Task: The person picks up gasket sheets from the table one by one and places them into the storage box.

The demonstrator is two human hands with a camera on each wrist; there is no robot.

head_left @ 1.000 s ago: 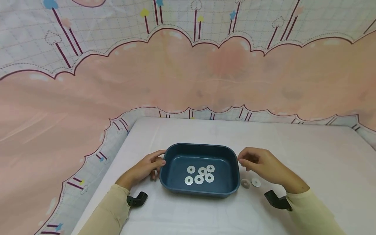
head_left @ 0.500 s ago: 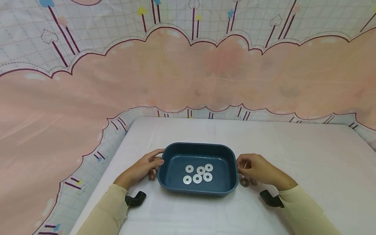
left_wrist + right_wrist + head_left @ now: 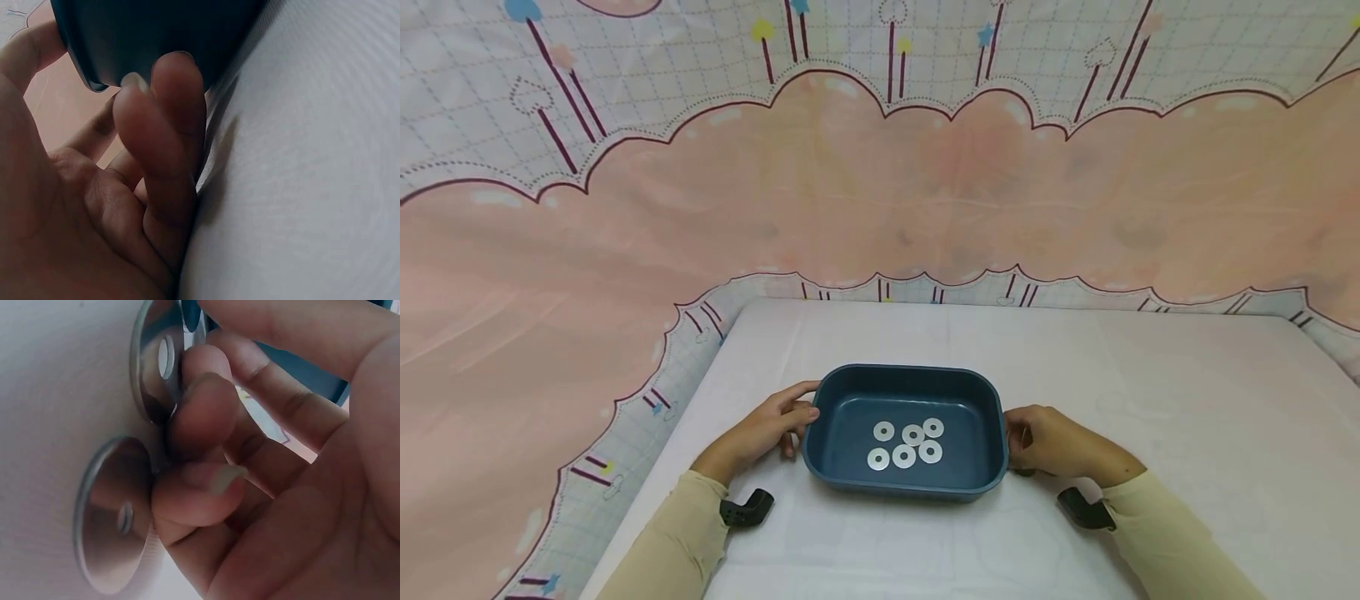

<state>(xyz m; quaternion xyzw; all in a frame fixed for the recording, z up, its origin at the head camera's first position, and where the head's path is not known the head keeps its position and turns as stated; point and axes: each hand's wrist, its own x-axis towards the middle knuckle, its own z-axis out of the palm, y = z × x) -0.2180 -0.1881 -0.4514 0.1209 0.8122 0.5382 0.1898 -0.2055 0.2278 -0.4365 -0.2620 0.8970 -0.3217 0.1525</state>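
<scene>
A dark blue rectangular tray point(image 3: 908, 490) stands on the white-covered table, with several flat silver washers point(image 3: 904, 456) lying inside. My left hand point(image 3: 760, 433) rests against its left end in the head view, thumb and index finger touching the rim. The lower fingertips curl in front of the blue wall in the left wrist view. My right hand point(image 3: 1060, 442) is low on the table beside the tray's right end, fingers bent. Two more washers lie by its fingertips in the right wrist view, an upper washer point(image 3: 147, 381) and a lower washer point(image 3: 112, 531). Whether the fingertips pinch anything is hidden.
The white cloth point(image 3: 1150, 375) covers the tabletop around the tray. A patterned pink curtain point(image 3: 887, 192) hangs behind the table and along its left side. A black wrist device point(image 3: 748, 508) sits at the left cuff, a similar black device point(image 3: 1086, 508) at the right.
My right hand has come down from the level of the tray's right rim to the table, covering most of the washers there. The left hand and the tray stay nearly still.
</scene>
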